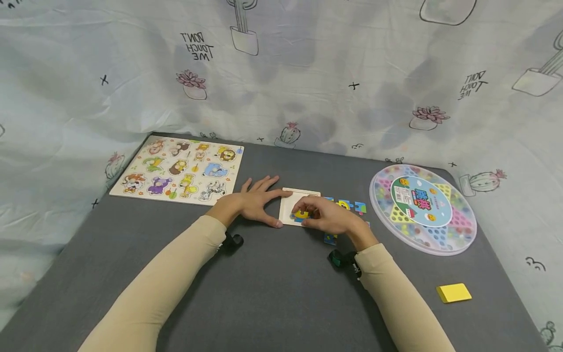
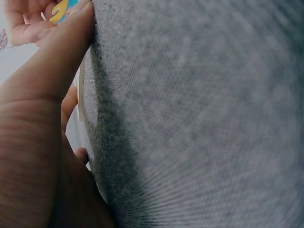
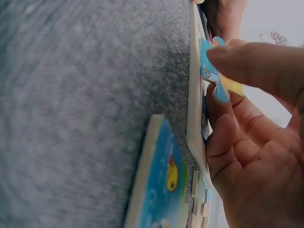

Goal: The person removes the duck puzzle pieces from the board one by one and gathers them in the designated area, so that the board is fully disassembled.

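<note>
My right hand pinches a blue and yellow jigsaw piece between thumb and fingers, over a small wooden puzzle tray. In the right wrist view the piece stands tilted, close against the tray's face. My left hand lies with fingers spread at the tray's left side, its index finger and thumb touching the edge. Loose jigsaw pieces lie on the table to the right of the tray, some partly hidden behind my right hand. One blue piece with a yellow duck shows near the right wrist camera.
A large animal puzzle board lies at the back left of the grey table. At the right is a round Chinese checkers board, with a yellow block nearer the front. A patterned curtain hangs behind.
</note>
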`<state>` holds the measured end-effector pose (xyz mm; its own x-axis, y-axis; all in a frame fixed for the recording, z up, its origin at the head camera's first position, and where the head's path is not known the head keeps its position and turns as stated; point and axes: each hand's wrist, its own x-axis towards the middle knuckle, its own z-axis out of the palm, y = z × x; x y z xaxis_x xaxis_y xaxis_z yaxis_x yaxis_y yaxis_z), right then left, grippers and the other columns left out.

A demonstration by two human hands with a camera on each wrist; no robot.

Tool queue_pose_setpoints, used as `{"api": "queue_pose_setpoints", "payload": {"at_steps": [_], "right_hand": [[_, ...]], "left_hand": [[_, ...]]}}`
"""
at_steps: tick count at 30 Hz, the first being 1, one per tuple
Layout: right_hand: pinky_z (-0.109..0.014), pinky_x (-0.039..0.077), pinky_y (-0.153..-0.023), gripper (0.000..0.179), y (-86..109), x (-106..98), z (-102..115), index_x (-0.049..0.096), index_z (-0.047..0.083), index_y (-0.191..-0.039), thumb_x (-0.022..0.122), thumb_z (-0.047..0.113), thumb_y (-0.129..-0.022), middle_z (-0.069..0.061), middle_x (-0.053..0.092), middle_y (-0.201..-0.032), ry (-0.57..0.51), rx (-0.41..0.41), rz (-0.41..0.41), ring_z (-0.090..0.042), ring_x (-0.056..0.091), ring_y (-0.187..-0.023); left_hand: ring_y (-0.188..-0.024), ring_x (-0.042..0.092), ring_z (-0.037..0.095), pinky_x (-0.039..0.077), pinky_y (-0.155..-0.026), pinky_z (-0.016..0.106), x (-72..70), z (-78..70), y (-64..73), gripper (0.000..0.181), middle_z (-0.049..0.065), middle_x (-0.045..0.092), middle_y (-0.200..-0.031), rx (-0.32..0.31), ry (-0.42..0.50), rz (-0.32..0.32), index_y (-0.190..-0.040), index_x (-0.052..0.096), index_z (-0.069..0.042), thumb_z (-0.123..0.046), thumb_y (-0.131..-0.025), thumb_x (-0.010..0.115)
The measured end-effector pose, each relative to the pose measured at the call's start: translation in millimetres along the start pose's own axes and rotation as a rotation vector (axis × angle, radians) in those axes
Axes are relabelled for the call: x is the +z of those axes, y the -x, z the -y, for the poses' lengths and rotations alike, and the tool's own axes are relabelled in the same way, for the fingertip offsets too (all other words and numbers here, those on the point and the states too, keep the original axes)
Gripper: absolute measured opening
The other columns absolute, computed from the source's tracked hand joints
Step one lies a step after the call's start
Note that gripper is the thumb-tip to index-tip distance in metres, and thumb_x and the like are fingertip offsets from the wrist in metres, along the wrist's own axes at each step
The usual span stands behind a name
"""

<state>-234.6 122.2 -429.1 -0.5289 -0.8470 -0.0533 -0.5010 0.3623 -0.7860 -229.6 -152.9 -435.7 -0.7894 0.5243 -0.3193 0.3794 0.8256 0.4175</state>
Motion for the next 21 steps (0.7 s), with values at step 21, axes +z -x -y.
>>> {"api": "queue_pose_setpoints", "payload": {"at_steps": [21], "right_hand": [[-0.039, 0.055, -0.083, 0.031, 16.9, -9, 9, 0.067, 0.012, -0.128, 0.066, 0.002, -0.098, -0.004, 0.065, -0.114, 0.078, 0.010, -0.113, -0.020, 0.063, -0.097]], "left_hand": [[-0.159, -0.011, 0.032, -0.010, -0.120, 0.068, 0.9, 1.2, -1.6, 0.095, 0.005, -0.008, -0.174, -0.003, 0.009, 0.006, -0.163, 0.025, -0.042, -0.070, -0.085, 0.070]]}}
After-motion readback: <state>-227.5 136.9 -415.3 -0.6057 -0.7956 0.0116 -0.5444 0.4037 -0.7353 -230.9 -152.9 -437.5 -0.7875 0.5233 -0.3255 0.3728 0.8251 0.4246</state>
